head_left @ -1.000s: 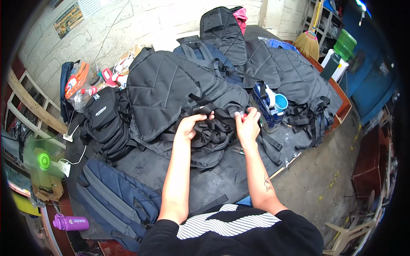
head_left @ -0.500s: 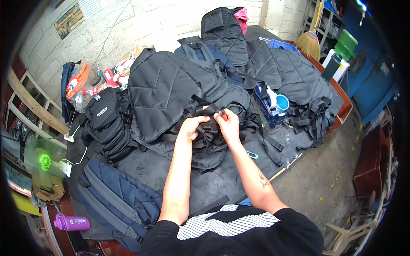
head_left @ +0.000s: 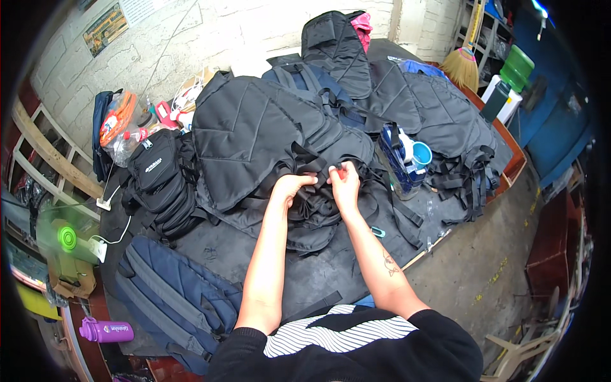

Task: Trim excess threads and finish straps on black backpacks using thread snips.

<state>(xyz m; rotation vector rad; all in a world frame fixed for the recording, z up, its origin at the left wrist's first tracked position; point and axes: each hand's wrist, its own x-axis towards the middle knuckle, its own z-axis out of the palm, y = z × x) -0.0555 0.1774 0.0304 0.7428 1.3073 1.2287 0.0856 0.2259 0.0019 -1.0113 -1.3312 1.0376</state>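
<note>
Straps: black webbing, bunched between the two hands, on top of the black bags heaped mid-table. One strap loops up above the left hand.

Left hand: grasping the straps, thumb extended toward the right hand; fingertips partly hidden by webbing. Right hand: closed around a small red tool, mostly covered by the fingers; can't tell its type. Hands close together, not touching. Can't tell whether the tool touches the webbing.

Directly beyond the left hand: large black panel with stitched diagonal lines, lying on the heap. Right of the right hand: dark blue case, light blue cup beside its upper right. Small teal tool on the table, near the right forearm.

Further out: black bag left of the panel, navy backpack lying near the left forearm, straps up. Purple bottle on its side, lower left. More black bags stacked at the far right of the table, strap bundle hanging off their near end. Past them, broom and green jug.
</note>
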